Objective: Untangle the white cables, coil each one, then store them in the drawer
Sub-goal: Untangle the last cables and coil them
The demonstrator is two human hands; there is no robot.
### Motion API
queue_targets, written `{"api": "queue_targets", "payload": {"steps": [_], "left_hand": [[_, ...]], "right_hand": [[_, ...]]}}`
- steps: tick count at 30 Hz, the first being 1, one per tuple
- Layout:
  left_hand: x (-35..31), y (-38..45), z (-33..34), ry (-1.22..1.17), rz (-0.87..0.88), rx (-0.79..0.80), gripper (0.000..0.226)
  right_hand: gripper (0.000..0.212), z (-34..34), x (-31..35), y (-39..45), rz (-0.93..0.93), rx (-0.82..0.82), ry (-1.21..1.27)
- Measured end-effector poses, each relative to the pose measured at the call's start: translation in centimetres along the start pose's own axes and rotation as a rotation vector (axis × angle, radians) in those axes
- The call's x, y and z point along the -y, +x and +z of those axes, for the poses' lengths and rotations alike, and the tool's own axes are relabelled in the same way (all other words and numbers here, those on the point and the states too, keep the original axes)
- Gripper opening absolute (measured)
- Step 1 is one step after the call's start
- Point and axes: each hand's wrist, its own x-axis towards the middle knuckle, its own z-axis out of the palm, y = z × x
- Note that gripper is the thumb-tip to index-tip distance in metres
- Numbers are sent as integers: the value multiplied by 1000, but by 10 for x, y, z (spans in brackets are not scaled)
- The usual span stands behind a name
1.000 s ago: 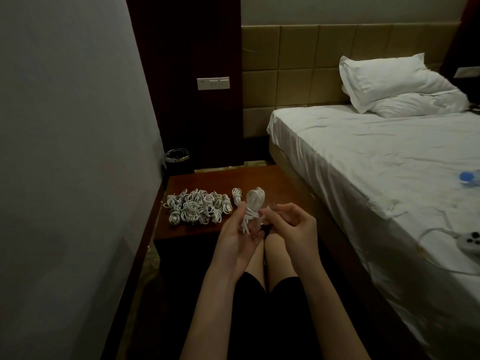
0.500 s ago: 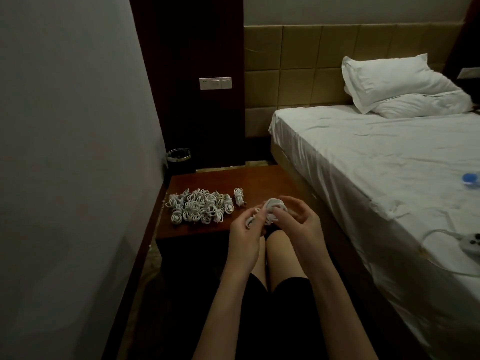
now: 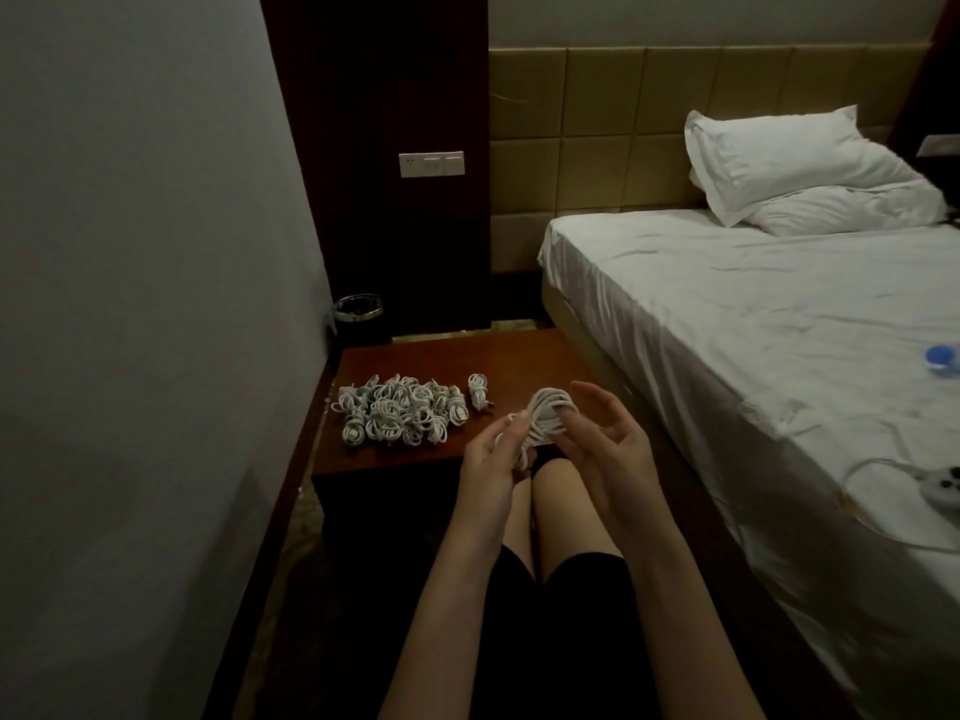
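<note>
Between my hands is a white cable (image 3: 545,420) wound into a loose coil, just above the front edge of the wooden nightstand (image 3: 519,363). My left hand (image 3: 491,459) pinches the cable's lower part, with loose strands hanging below the fingers. My right hand (image 3: 605,446) holds the coil from the right, with a finger hooked through its loops and the other fingers spread. On the nightstand's left half lies a pile of coiled white cables (image 3: 397,415). A single coiled cable (image 3: 479,389) rests apart, just right of the pile. No drawer is in sight.
A bed (image 3: 753,314) with white sheets and two pillows (image 3: 800,174) fills the right side. On it lie a white power strip (image 3: 943,488) with its cord and a blue-capped bottle (image 3: 943,356). A grey wall bounds the left. A small bin (image 3: 358,311) stands behind the nightstand.
The cable went from a long bundle held upright to a rounder coil. My right hand has opened its fingers around the coil, and both hands have shifted slightly right.
</note>
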Motion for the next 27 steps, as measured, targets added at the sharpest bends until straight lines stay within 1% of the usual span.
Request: {"api": "queue_targets", "payload": {"steps": [2, 3, 7, 9, 11, 13, 14, 16, 17, 19, 21, 22, 24, 27], "left_hand": [[-3, -1, 1, -49, -30, 43, 19], [-3, -2, 1, -60, -43, 58, 20], [-3, -4, -2, -15, -55, 84, 22], [-4, -5, -2, 30, -61, 101, 23], [-7, -5, 0, 68, -62, 122, 23], [-7, -6, 0, 98, -74, 141, 22], [-7, -7, 0, 106, -84, 154, 21], [-5, -10, 0, 91, -108, 185, 21], [-4, -11, 0, 75, -119, 197, 22], [-6, -11, 0, 18, -142, 193, 24], [-9, -10, 1, 2, -144, 188, 24], [-10, -10, 1, 11, -139, 192, 24], [-10, -10, 0, 28, -129, 208, 24], [-8, -10, 1, 20, -129, 216, 24]], "right_hand": [[39, 1, -1, -1, -4, -4, 43], [37, 2, -3, -1, -19, -25, 13], [22, 5, -6, -2, -154, -126, -273], [15, 6, -6, -1, -220, -149, -332], [11, 5, -8, 0, -245, -182, -350], [4, 6, -9, 0, -211, -220, -314], [3, 7, -9, 1, -164, -239, -228], [11, 8, -7, 2, -71, -264, -32], [11, 7, -7, 3, -52, -249, -4], [3, 3, -5, 3, -49, -167, -73], [18, 0, -2, 2, -48, -67, -207], [19, -2, -1, 2, -60, -45, -276], [12, -3, 1, 3, -86, -60, -333], [7, -2, -1, 3, -43, -107, -193]]}}
